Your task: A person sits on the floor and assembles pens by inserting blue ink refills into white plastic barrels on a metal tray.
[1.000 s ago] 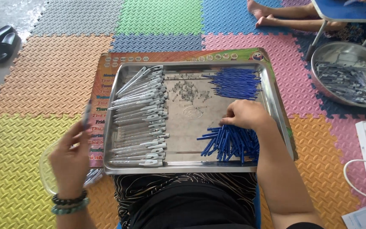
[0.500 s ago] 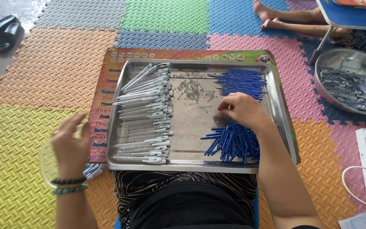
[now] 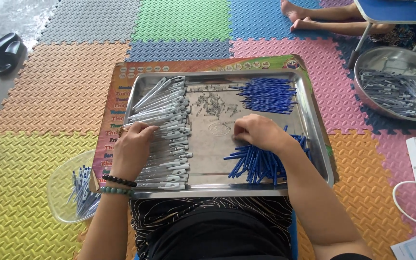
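steel tray [image 3: 314,125] on colourful printed board [image 3: 121,77]

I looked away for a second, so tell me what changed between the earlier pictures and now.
The left hand moved right, from the clear bowl beside the tray onto the grey pen barrels. The right hand slid slightly left and forward, off the near blue refills onto the bare tray middle. Whether either hand grips anything is unclear. The piles, tray and steel bowl stayed put.

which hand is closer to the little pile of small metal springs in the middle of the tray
Right. The right hand rests on the steel tray just below the small metal springs; the left hand lies on the grey pen barrels, further left.
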